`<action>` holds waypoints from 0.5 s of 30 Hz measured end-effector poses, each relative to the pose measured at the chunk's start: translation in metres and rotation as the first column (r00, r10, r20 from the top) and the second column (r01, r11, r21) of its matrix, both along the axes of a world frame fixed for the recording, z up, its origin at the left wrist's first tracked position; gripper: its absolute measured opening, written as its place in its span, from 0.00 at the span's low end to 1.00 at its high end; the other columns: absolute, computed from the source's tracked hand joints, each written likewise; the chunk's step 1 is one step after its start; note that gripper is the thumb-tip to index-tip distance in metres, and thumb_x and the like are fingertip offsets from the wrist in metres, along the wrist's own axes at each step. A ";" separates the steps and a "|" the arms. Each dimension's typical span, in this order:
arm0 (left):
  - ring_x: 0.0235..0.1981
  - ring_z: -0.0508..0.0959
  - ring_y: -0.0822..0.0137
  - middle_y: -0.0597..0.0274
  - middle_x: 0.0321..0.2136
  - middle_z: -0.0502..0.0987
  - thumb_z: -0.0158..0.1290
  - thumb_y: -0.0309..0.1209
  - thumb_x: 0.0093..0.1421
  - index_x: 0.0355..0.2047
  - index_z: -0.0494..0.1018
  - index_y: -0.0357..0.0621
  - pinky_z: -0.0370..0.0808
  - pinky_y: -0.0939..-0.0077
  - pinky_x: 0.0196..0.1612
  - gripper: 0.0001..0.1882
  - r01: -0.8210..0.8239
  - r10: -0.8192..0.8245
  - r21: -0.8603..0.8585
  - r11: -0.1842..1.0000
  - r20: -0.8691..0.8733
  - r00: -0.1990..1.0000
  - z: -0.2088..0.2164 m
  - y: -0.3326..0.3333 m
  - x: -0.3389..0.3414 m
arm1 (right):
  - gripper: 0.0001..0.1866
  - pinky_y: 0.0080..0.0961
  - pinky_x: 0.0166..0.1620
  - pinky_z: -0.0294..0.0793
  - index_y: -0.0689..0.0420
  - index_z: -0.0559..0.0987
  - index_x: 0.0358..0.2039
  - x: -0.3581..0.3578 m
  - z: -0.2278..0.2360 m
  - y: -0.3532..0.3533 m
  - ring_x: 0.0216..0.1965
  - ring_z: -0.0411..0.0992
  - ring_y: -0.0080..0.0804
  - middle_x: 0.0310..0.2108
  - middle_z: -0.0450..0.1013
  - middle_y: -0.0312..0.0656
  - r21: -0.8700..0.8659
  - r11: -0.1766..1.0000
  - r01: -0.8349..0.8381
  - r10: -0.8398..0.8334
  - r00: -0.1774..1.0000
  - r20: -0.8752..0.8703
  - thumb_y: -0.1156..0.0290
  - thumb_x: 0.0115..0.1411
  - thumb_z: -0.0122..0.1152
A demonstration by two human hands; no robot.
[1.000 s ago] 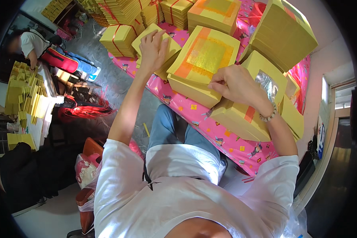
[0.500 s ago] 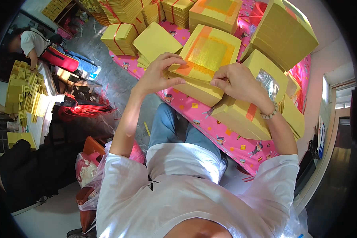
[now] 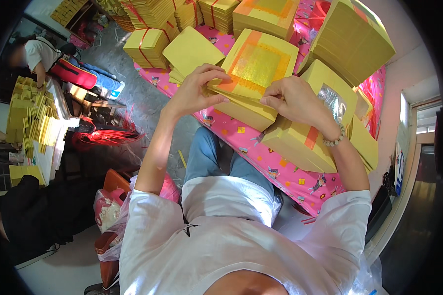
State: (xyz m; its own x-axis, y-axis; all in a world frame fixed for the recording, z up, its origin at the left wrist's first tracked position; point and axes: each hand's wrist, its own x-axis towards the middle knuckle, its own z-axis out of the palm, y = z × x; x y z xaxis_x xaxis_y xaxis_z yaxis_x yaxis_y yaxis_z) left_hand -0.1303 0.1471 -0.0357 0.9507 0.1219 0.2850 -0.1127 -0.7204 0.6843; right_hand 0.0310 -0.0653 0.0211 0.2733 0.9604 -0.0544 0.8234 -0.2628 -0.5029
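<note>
In front of me stands a thick stack of yellow paper [image 3: 246,105] with a gold foil square and an orange band on its top sheet. My left hand [image 3: 198,92] curls around the stack's left corner, fingertips on top and thumb against the side. At the near right corner, my right hand [image 3: 294,102] pinches the edge of the top sheets between thumb and bent forefinger. These sheets are slightly raised, with a narrow gap beneath them. How many sheets are pinched is too fine to make out. A beaded bracelet [image 3: 335,138] circles my right wrist.
Other paper stacks [image 3: 325,93] crowd the pink patterned table cover [image 3: 280,172], one tall at the right. Red-tied bundles [image 3: 145,47] stand at the far left. Leftward, a person [image 3: 42,54] bends over another table holding paper [image 3: 32,113]. Red strands [image 3: 103,135] hang nearby.
The top sheets' near edge has lifted a little at my right hand, widening the gap below. Both hands stay nearly in place.
</note>
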 end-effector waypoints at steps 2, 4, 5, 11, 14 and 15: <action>0.52 0.71 0.61 0.60 0.47 0.72 0.66 0.30 0.45 0.44 0.76 0.45 0.69 0.69 0.53 0.23 -0.001 0.001 0.009 1.000 0.002 1.000 0.000 0.000 0.000 | 0.10 0.34 0.27 0.68 0.61 0.80 0.24 0.000 -0.002 0.000 0.20 0.70 0.43 0.18 0.72 0.47 0.023 1.000 0.001 -0.001 1.000 0.000 0.66 0.52 0.62; 0.52 0.71 0.61 0.61 0.47 0.72 0.66 0.30 0.45 0.44 0.76 0.45 0.69 0.69 0.53 0.23 -0.003 0.003 0.015 1.000 0.005 1.000 0.000 -0.001 0.000 | 0.11 0.38 0.27 0.67 0.60 0.80 0.20 -0.001 -0.004 -0.001 0.19 0.69 0.46 0.15 0.70 0.49 0.085 0.996 0.002 -0.001 1.000 -0.015 0.66 0.52 0.61; 0.52 0.71 0.61 0.61 0.47 0.72 0.66 0.30 0.45 0.44 0.76 0.45 0.69 0.69 0.53 0.23 -0.003 0.003 0.017 1.000 0.007 1.000 0.000 -0.001 0.000 | 0.11 0.38 0.27 0.67 0.60 0.80 0.20 -0.001 -0.003 -0.001 0.19 0.69 0.46 0.15 0.70 0.49 0.079 0.997 0.005 -0.004 1.000 -0.018 0.66 0.52 0.62; 0.51 0.71 0.59 0.59 0.46 0.72 0.66 0.35 0.45 0.42 0.77 0.46 0.69 0.67 0.52 0.22 -0.010 0.009 -0.012 1.000 -0.011 1.000 0.000 -0.001 0.000 | 0.11 0.38 0.26 0.67 0.60 0.80 0.20 0.000 -0.005 -0.001 0.18 0.69 0.46 0.15 0.70 0.49 0.087 0.996 -0.007 0.008 1.000 -0.009 0.66 0.52 0.61; 0.51 0.71 0.57 0.57 0.45 0.72 0.65 0.39 0.46 0.41 0.77 0.46 0.69 0.66 0.52 0.21 -0.019 0.017 -0.063 0.998 -0.028 0.999 -0.001 0.000 0.000 | 0.10 0.37 0.27 0.68 0.60 0.80 0.21 -0.001 -0.006 0.000 0.19 0.70 0.46 0.16 0.71 0.49 0.095 0.995 -0.023 0.022 1.000 0.007 0.66 0.51 0.61; 0.51 0.71 0.57 0.57 0.45 0.72 0.65 0.39 0.46 0.40 0.77 0.46 0.69 0.66 0.52 0.21 -0.020 0.018 -0.078 0.997 -0.032 0.999 -0.001 0.001 0.000 | 0.11 0.37 0.27 0.68 0.60 0.80 0.21 -0.002 -0.007 0.000 0.19 0.70 0.45 0.16 0.71 0.48 0.106 0.994 -0.033 0.032 0.999 0.019 0.66 0.51 0.61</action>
